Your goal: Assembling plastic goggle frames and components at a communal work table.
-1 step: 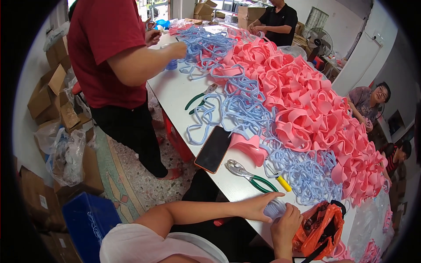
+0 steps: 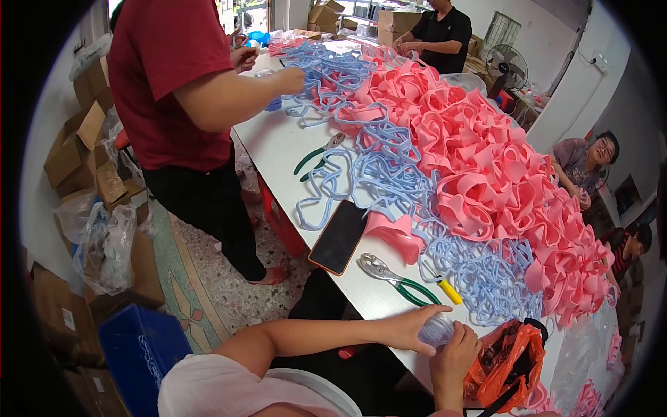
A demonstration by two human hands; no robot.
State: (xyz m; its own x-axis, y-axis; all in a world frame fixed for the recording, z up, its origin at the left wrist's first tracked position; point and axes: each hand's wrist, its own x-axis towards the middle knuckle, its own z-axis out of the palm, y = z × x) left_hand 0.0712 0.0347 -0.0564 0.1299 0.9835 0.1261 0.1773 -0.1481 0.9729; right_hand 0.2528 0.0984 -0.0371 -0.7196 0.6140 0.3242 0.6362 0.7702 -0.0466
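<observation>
A clear, bluish, ribbed round plastic piece (image 2: 436, 330) is held between my two hands at the near edge of the white table. My left hand (image 2: 410, 331) curves around its left side, thumb below. Fingertips of my right hand (image 2: 453, 353) press against its right side. Its exact kind is hard to make out. Just beyond my hands lie green-handled pliers (image 2: 396, 278) and a yellow stick-like handle (image 2: 450, 292). An orange-red plastic bag (image 2: 490, 372) with dark contents stands right of my right hand.
Loops of pale blue cord (image 2: 479, 278) and a long heap of pink curved pieces (image 2: 479, 167) cover much of the table. A phone (image 2: 338, 238) and second pliers (image 2: 318, 157) lie on the left. A person in a red shirt (image 2: 174, 83) stands there; other people work around the table.
The plastic piece has turned slightly between my hands. Across the table's left side, the red-shirted person's forearm has shifted a little to the right.
</observation>
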